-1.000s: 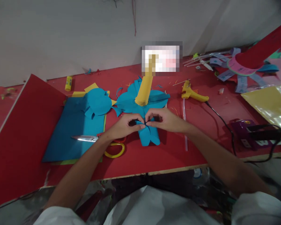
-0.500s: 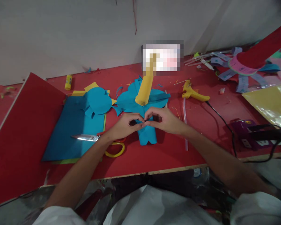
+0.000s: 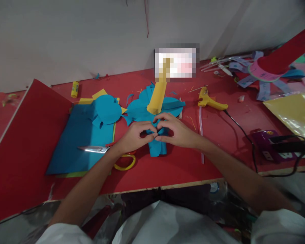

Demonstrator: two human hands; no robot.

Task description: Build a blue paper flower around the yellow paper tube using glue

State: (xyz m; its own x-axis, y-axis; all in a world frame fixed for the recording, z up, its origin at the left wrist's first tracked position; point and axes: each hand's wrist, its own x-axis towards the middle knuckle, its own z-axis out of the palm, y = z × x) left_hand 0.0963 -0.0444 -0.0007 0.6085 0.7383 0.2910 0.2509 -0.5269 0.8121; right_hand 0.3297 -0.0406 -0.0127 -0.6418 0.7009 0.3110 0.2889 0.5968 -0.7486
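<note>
A folded blue paper petal [image 3: 156, 147] hangs below the fingertips of both hands at the middle of the red table. My left hand [image 3: 137, 136] pinches its upper edge from the left, thumb and finger closed on the paper. Facing it, my right hand [image 3: 176, 130] is curled on the paper, its fingertips almost meeting those of the left. Just beyond lies a blue paper flower [image 3: 170, 106] with a yellow paper cone [image 3: 157, 98] standing at its centre. Part of the petal is hidden behind the fingers.
Scissors [image 3: 124, 167] and blue sheets [image 3: 78, 135] lie left, under blue cutouts [image 3: 108, 110]. A glue stick [image 3: 75, 89] stands behind. To the right are a yellow glue gun [image 3: 210, 101], a clear glue rod [image 3: 201, 135] and a purple box [image 3: 264, 142]. A blurred screen [image 3: 176, 64] leans on the wall.
The blue petal has turned and narrowed between the fingers, its lower lobes closing together. My right hand's fingers have lifted and spread a little; my left hand has barely moved.
</note>
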